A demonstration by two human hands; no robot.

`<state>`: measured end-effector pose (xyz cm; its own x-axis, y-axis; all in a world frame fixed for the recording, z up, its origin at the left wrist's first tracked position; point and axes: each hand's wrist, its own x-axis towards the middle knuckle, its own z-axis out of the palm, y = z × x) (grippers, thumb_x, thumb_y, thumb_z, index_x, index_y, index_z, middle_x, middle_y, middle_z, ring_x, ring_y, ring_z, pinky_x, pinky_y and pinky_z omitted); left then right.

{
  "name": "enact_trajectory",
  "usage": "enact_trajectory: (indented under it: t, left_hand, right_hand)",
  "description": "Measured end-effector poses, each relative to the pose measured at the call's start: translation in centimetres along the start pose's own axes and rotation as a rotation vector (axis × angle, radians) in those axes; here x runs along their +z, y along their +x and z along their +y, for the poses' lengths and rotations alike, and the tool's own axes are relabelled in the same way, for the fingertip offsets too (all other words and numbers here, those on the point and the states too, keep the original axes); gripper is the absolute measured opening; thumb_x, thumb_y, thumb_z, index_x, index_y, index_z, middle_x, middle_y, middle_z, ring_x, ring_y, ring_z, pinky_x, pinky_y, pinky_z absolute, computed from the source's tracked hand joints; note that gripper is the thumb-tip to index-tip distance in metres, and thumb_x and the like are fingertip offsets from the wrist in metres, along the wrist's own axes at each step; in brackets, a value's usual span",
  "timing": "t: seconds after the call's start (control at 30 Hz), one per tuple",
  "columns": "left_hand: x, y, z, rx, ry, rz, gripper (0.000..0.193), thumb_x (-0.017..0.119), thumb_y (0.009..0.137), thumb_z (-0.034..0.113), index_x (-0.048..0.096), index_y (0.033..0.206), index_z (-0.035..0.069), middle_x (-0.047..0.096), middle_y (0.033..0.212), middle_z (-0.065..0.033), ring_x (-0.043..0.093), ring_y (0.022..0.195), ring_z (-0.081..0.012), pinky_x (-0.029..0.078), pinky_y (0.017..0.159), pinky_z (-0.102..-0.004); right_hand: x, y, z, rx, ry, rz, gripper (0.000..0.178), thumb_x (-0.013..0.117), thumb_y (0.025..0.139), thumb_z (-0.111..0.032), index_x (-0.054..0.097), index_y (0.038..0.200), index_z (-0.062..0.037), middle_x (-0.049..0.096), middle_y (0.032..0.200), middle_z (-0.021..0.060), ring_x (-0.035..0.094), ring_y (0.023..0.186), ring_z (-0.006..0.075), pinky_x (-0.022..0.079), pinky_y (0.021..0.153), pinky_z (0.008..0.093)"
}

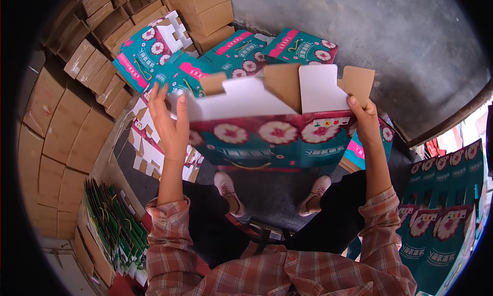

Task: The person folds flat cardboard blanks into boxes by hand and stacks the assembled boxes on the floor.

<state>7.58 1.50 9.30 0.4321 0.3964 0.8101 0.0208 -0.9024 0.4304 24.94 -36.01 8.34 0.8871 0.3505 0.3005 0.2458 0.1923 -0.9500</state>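
Right hand [365,118]: gripping the carton [257,142] at its right end, thumb on the near face, fingers behind. Left hand [172,126]: open, fingers spread, thumb up at the carton's left end; can't tell how firmly it touches.

Carton: teal and maroon, flower-like round prints, yellow cord on the near face. Held up between the hands, above the floor [264,198], top flaps up: white flap [241,98] on the left, brown flap [358,82] at the right end. Left part a bit blurred.

Pink shoes [226,190] on the floor below it. Beyond, teal boxes [298,47] with pink bands lie along the floor's far edge by the grey wall [334,13]. White cut-out cardboard [149,154] near the floor's left edge.

Outer left: brown boxes [51,136] stacked; green folded pieces [115,226] bunched upright near the floor's near-left corner. Outer right: teal cartons [436,244] in rows past the floor's right edge.
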Motion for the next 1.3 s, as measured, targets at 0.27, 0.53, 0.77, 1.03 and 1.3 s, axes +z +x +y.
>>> enact_trajectory:
  t: [0.27, 0.53, 0.77, 1.03, 1.3]
  left_hand:
    - [0.9, -2.0, 0.8, -0.321, -0.568, -1.378, 0.039, 0.066, 0.086, 0.026, 0.059, 0.118, 0.005, 0.066, 0.101, -0.0099, 0.062, 0.089, -0.0153, 0.049, 0.077, -0.0300]
    - [4.1, -6.0, 4.0, -0.077, -0.543, -1.541, 0.032, 0.053, 0.091, 0.016, 0.055, 0.121, 0.004, 0.064, 0.102, -0.0219, 0.063, 0.094, -0.0351, 0.047, 0.081, -0.0382]
    - [8.1, -7.3, 4.3, -0.168, -0.488, -1.319, 0.029, 0.051, 0.091, 0.010, 0.058, 0.118, 0.003, 0.063, 0.098, -0.0245, 0.063, 0.093, -0.0372, 0.047, 0.079, -0.0384]
    - [12.4, -8.7, 7.6, -0.403, -0.654, -1.322, 0.032, 0.054, 0.086, 0.018, 0.062, 0.112, 0.001, 0.067, 0.097, -0.0198, 0.065, 0.096, -0.0316, 0.048, 0.083, -0.0398]
    - [13.5, -7.1, 5.2, -0.971, -0.722, -1.535, 0.020, 0.057, 0.080, 0.012, 0.062, 0.097, 0.002, 0.062, 0.085, -0.0037, 0.062, 0.076, -0.0139, 0.051, 0.065, -0.0279]
  right_hand:
    - [-0.8, 2.3, -2.5, 0.148, -0.332, -0.365, 0.021, 0.070, 0.085, -0.018, 0.069, 0.096, 0.0003, 0.065, 0.087, -0.0036, 0.055, 0.081, 0.0037, 0.045, 0.072, 0.0213]
    - [-0.2, 4.6, -1.2, 0.095, -0.289, -0.413, 0.021, 0.071, 0.084, -0.020, 0.068, 0.093, -0.0013, 0.060, 0.077, -0.0072, 0.051, 0.074, 0.0007, 0.042, 0.065, 0.0178]
    - [3.3, 3.8, 3.8, -0.396, -0.710, 0.095, 0.051, 0.067, 0.086, -0.034, 0.054, 0.122, -0.0011, 0.058, 0.114, 0.0207, 0.058, 0.104, 0.0326, 0.046, 0.088, 0.0392]
    - [8.9, -5.6, 5.6, -0.059, -1.013, -0.251, 0.101, 0.067, 0.080, -0.052, 0.019, 0.141, 0.0115, 0.030, 0.144, 0.0294, 0.047, 0.123, 0.0376, 0.038, 0.103, 0.0380]
    - [3.0, -2.4, 7.3, 0.189, -0.936, -0.317, 0.038, 0.053, 0.082, -0.025, 0.051, 0.108, 0.0026, 0.064, 0.087, 0.0254, 0.061, 0.084, 0.0429, 0.048, 0.076, 0.0479]
